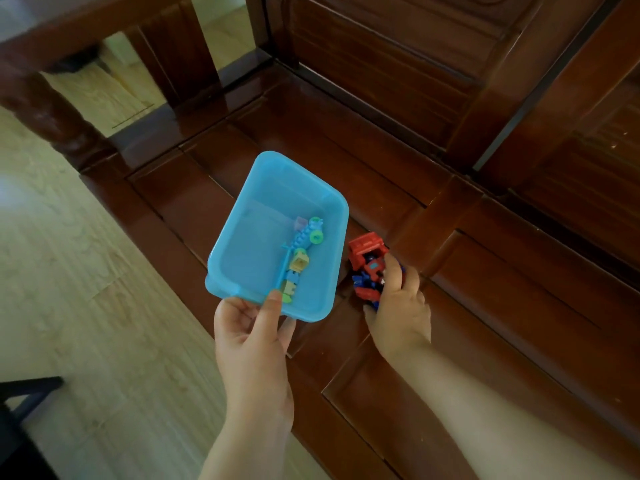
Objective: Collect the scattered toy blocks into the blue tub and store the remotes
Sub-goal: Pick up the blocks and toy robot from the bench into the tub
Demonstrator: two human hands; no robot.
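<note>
Looking down through the head camera, I see my left hand [254, 337] gripping the near rim of the light blue rectangular plastic tub [277, 233], thumb hooked over the edge into the inside and the other fingers underneath, so the tub is held tilted above the dark reddish-brown polished wooden bench seat [346, 150]. Inside the tub, along its right side, lies a cluster of pastel toy blocks [298, 261] in blue, green and yellow, joined in a loose string that reaches from near the middle down to the rim beside my thumb. Just right of the tub, my right hand [398, 306] is curled around a red and blue blocky plastic toy [367, 268], with fingers on its far side and the thumb below it; the toy rests on the bench seat and sits almost touching the tub's right wall. Whether it is lifted clear of the wood I cannot tell. The carved backrest [381, 46] rises beyond, and pale wood-pattern flooring [69, 271] runs along the left.
</note>
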